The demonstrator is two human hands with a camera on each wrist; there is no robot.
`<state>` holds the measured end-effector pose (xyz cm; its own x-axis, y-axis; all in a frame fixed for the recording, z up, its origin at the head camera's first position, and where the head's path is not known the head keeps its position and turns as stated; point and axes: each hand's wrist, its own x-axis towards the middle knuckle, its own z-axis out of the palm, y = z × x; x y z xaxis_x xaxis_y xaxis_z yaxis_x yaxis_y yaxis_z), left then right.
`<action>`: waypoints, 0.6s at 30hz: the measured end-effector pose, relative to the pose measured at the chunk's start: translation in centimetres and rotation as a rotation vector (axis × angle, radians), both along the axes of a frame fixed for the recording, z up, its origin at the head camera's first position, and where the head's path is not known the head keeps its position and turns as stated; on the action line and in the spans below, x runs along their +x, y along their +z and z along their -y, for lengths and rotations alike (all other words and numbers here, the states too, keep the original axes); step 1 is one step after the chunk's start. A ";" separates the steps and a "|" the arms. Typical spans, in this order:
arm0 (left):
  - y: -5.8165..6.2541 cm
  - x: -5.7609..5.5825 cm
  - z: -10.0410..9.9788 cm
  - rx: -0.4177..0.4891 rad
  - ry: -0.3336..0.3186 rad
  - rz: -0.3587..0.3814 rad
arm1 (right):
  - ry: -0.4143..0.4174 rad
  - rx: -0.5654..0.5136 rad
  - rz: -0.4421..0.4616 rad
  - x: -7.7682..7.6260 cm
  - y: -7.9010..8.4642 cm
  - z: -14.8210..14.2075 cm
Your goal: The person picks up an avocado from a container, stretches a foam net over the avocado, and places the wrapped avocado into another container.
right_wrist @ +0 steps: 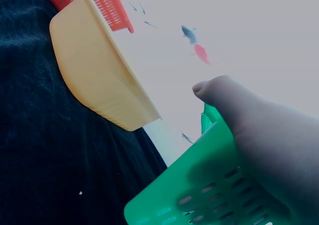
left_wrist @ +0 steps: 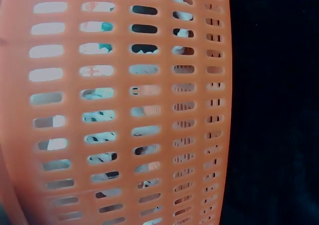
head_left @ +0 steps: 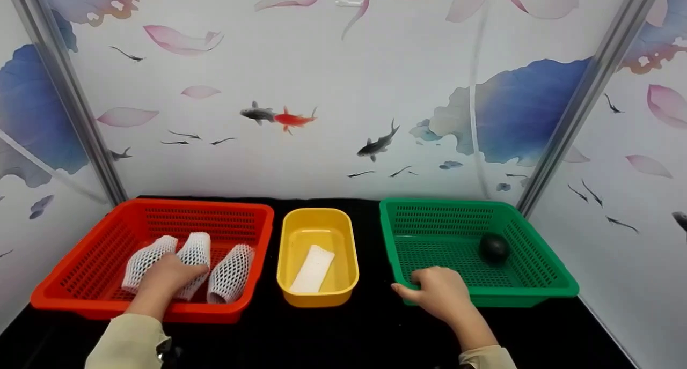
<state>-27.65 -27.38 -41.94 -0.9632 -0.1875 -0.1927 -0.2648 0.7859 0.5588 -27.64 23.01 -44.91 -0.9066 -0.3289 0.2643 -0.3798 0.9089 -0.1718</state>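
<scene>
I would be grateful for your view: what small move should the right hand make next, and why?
I would probably move the right hand across the green basket toward the dark round object. That hand is at the basket's near left corner, short of the object, while the left hand is at the white net sleeves in the red basket.

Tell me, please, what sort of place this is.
Probably a small indoor work booth: patterned panels stand around three sides, metal posts run up the corners, and a red basket, yellow tub and green basket sit in a row on black cloth.
</scene>
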 end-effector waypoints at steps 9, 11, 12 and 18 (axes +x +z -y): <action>-0.5 0.1 -0.3 0.021 -0.022 0.027 | -0.007 0.008 0.019 0.0 0.1 0.0; -0.5 0.1 -0.3 0.010 -0.025 0.025 | -0.011 0.013 0.025 -0.1 0.1 0.0; -0.4 0.1 -0.3 0.000 -0.027 0.023 | -0.014 0.014 0.028 -0.1 0.2 0.0; -0.4 0.1 -0.5 -0.033 -0.026 0.030 | -0.024 0.016 0.038 -0.1 0.1 0.1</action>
